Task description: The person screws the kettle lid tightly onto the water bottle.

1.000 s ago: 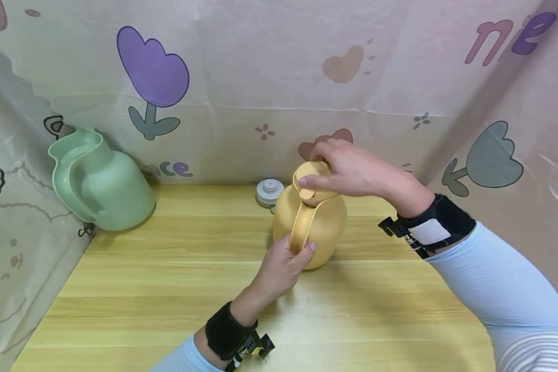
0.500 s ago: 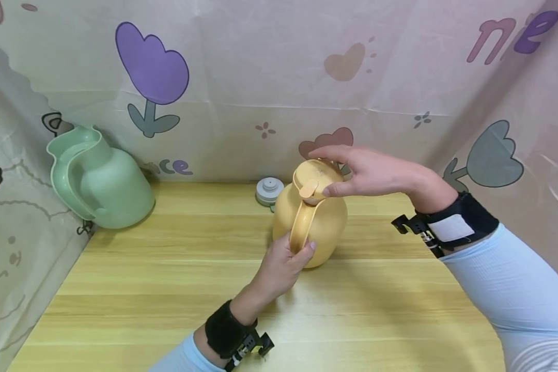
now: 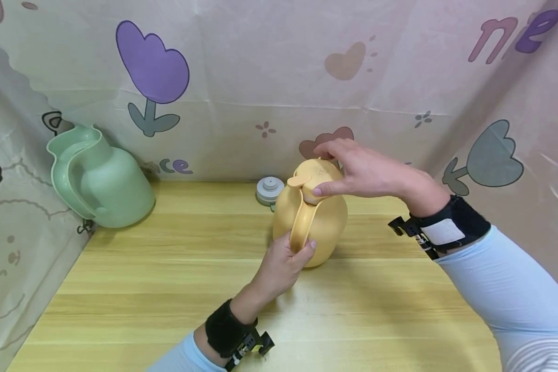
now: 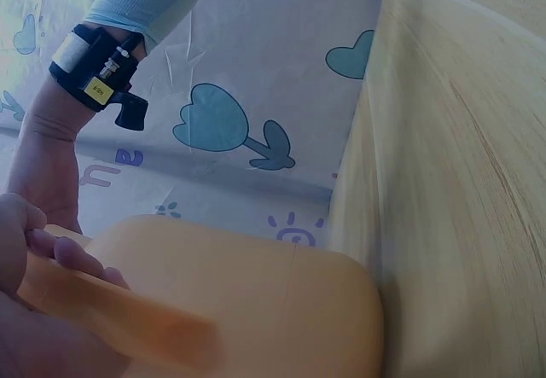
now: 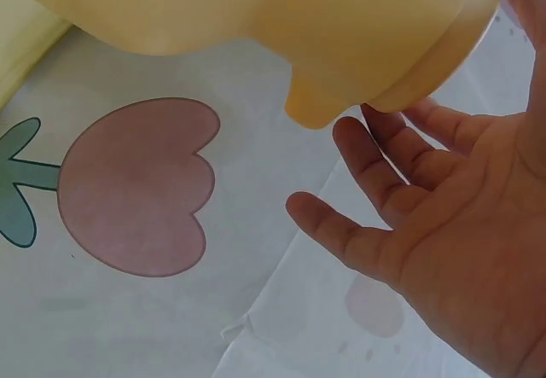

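A yellow jug [image 3: 327, 232] stands upright on the wooden table. My left hand [image 3: 283, 266] grips its handle [image 3: 302, 225] from the near side, thumb along the right of it. On top sits a round yellow lid [image 3: 317, 173] with a small tab [image 3: 298, 181] pointing left. My right hand [image 3: 367, 168] spans the lid, thumb at its near edge and fingers at the far edge. In the right wrist view the fingertips [image 5: 350, 130] of that hand meet the lid's rim, while the little finger stands away from it.
A round grey stopper [image 3: 269, 192] lies on the table behind the jug, to its left. At the back left a green jug [image 3: 116, 186] stands with its top uncovered. A printed cloth [image 3: 242, 67] hangs behind the wooden table [image 3: 176, 299] and along its sides.
The lid's tab has swung from the near side to the left. My right hand loosened and drew back slightly, then took the lid again. My left hand has stayed on the handle.
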Action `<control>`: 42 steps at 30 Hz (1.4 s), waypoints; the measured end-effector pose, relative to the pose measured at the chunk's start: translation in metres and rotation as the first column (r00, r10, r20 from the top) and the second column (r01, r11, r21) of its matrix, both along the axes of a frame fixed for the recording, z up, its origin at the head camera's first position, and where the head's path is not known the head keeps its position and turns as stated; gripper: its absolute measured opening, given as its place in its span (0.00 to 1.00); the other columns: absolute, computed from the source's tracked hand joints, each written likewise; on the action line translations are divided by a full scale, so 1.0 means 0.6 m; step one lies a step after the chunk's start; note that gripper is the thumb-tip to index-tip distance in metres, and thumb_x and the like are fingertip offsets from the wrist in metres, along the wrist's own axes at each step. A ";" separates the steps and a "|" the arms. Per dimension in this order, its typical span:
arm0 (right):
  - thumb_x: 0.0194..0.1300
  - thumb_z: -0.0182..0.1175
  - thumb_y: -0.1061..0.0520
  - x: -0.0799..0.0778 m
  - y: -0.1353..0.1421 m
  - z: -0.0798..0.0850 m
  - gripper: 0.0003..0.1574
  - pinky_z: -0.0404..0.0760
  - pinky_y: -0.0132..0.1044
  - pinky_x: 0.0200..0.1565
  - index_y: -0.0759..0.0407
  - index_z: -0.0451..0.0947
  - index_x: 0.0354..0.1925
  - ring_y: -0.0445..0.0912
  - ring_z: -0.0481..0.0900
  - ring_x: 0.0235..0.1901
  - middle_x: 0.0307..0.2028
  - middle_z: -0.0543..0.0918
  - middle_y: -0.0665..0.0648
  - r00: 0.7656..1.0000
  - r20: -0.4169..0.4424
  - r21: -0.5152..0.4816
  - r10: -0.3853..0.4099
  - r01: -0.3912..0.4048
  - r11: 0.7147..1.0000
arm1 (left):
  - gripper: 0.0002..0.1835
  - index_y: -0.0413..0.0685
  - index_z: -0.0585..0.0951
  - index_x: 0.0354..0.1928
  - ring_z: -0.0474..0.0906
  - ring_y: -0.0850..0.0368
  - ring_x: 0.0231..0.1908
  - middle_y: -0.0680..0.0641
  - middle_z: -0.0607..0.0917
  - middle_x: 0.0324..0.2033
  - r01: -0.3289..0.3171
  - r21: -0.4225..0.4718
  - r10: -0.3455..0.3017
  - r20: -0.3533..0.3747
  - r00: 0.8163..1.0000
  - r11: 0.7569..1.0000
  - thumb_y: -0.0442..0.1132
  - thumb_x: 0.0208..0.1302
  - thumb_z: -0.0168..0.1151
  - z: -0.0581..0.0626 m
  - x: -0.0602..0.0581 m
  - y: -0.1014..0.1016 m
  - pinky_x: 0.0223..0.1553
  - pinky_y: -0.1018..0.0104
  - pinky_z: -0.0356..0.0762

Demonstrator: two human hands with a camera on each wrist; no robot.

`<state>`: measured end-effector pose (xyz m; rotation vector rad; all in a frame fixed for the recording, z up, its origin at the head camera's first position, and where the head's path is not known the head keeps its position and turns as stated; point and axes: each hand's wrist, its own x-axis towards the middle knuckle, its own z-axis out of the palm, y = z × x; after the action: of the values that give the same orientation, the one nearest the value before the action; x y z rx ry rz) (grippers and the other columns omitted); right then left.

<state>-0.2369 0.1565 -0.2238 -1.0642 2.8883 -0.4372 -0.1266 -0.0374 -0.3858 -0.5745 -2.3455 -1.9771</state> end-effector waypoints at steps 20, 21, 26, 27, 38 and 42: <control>0.46 0.65 0.23 0.012 -0.010 -0.011 0.59 0.69 0.46 0.56 0.50 0.60 0.67 0.46 0.64 0.58 0.59 0.70 0.49 1.000 -0.013 -0.039 -0.020 0.020 0.999 | 0.13 0.50 0.73 0.28 0.67 0.61 0.21 0.52 0.70 0.19 0.004 -0.011 -0.004 -0.010 1.000 1.000 0.48 0.68 0.58 0.000 0.000 -0.001 0.24 0.68 0.67; 0.44 0.65 0.21 0.011 -0.012 -0.012 0.60 0.69 0.47 0.57 0.50 0.61 0.66 0.47 0.64 0.59 0.58 0.70 0.49 0.999 -0.022 -0.038 -0.036 0.035 0.999 | 0.13 0.50 0.73 0.29 0.67 0.61 0.21 0.52 0.70 0.19 0.005 -0.012 -0.005 -0.008 1.000 1.000 0.49 0.68 0.58 0.000 0.000 -0.001 0.24 0.68 0.67; 0.42 0.64 0.19 0.010 -0.014 -0.012 0.63 0.69 0.49 0.58 0.49 0.61 0.67 0.46 0.63 0.60 0.59 0.70 0.48 0.998 -0.033 -0.026 -0.051 0.050 0.998 | 0.13 0.51 0.73 0.29 0.67 0.61 0.21 0.53 0.70 0.19 -0.002 -0.020 0.002 -0.004 1.000 1.000 0.49 0.68 0.58 0.000 0.001 -0.001 0.23 0.68 0.67; 0.42 0.65 0.20 0.010 -0.014 -0.011 0.63 0.68 0.49 0.58 0.49 0.60 0.67 0.47 0.63 0.60 0.60 0.69 0.48 0.999 -0.031 -0.029 -0.044 0.043 0.999 | 0.13 0.51 0.73 0.29 0.67 0.61 0.21 0.53 0.70 0.18 -0.002 -0.021 0.002 -0.004 1.000 1.000 0.49 0.68 0.58 0.000 0.001 -0.001 0.23 0.68 0.66; 0.53 0.67 0.35 0.020 -0.009 -0.003 0.53 0.70 0.44 0.58 0.40 0.54 0.71 0.40 0.63 0.60 0.66 0.65 0.45 0.997 0.053 -0.050 0.051 -0.048 0.998 | 0.13 0.51 0.73 0.28 0.66 0.61 0.20 0.53 0.69 0.18 -0.007 -0.014 0.007 -0.015 1.000 1.000 0.48 0.68 0.58 0.001 0.002 0.000 0.22 0.70 0.64; 0.53 0.67 0.34 0.017 -0.009 -0.006 0.52 0.70 0.44 0.56 0.45 0.57 0.69 0.42 0.65 0.57 0.62 0.68 0.48 0.999 0.038 -0.052 0.035 -0.033 0.998 | 0.13 0.49 0.73 0.28 0.65 0.61 0.20 0.52 0.69 0.18 -0.002 0.000 0.002 -0.010 1.000 1.000 0.48 0.68 0.58 0.002 0.003 0.000 0.22 0.69 0.63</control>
<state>-0.2267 0.1508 -0.2272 -1.0969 2.8355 -0.5272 -0.1247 -0.0373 -0.3846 -0.5806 -2.3387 -1.9688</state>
